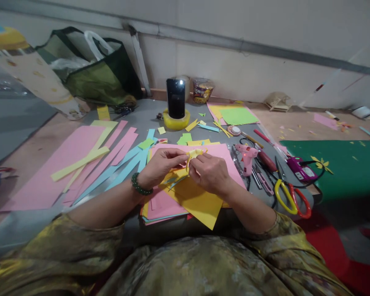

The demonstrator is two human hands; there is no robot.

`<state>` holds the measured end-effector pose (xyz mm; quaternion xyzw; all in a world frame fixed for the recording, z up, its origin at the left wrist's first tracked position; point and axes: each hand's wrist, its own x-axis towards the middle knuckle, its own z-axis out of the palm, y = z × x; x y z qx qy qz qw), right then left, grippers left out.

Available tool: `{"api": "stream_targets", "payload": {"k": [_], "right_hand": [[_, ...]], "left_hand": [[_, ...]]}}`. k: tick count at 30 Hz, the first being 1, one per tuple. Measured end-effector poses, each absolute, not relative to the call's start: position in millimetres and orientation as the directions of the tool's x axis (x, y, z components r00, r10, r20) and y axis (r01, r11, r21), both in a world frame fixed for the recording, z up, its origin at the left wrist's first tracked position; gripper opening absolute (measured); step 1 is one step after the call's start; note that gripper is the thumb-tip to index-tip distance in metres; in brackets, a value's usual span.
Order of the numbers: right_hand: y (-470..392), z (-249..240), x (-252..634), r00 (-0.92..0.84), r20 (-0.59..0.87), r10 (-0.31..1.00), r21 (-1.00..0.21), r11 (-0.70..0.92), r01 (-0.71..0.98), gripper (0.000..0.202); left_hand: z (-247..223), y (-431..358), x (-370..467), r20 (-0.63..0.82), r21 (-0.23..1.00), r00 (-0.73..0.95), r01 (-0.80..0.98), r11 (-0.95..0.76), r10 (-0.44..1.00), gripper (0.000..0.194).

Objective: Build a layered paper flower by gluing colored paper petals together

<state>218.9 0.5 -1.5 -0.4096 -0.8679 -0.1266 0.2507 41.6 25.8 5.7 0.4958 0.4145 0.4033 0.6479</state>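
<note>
Between my fingertips is a small curled piece of yellow paper [195, 153], bent into a ring-like shape. My left hand [166, 164], with a green bead bracelet [138, 185] at the wrist, pinches its left side. My right hand [212, 172] grips it from the right, with the fingers curled and partly hiding it. Below both hands lies a yellow-orange sheet [203, 203] on top of a stack of coloured paper [164, 204], mostly pink on top. Light blue paper strips [127, 168] fan out beside my left hand.
Pink sheets [52, 164] lie at the left. A phone [175, 98] stands in a yellow tape roll [176, 119]. To the right are a pink glue gun [247, 156], scissors [291, 197] and a purple power strip [302, 167]. A green bag [95, 78] stands at the back left.
</note>
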Motion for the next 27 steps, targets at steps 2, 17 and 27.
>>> {"api": "stream_targets", "payload": {"k": [2, 17, 27], "right_hand": [[0.5, 3.3, 220.0, -0.486, 0.445, 0.752, -0.229, 0.621, 0.750, 0.031], [12.1, 10.5, 219.8, -0.248, -0.086, 0.965, -0.996, -0.078, 0.041, 0.038], [7.5, 8.7, 215.8, -0.097, 0.161, 0.982, -0.961, 0.178, 0.213, 0.027]], "left_hand": [[6.7, 25.5, 41.0, -0.103, 0.979, 0.335, -0.131, 0.155, 0.937, 0.036], [5.9, 25.7, 40.6, -0.073, 0.983, 0.222, -0.146, 0.107, 0.972, 0.036], [6.6, 24.4, 40.8, 0.009, 0.999, 0.257, -0.041, 0.001, 0.966, 0.031]]}}
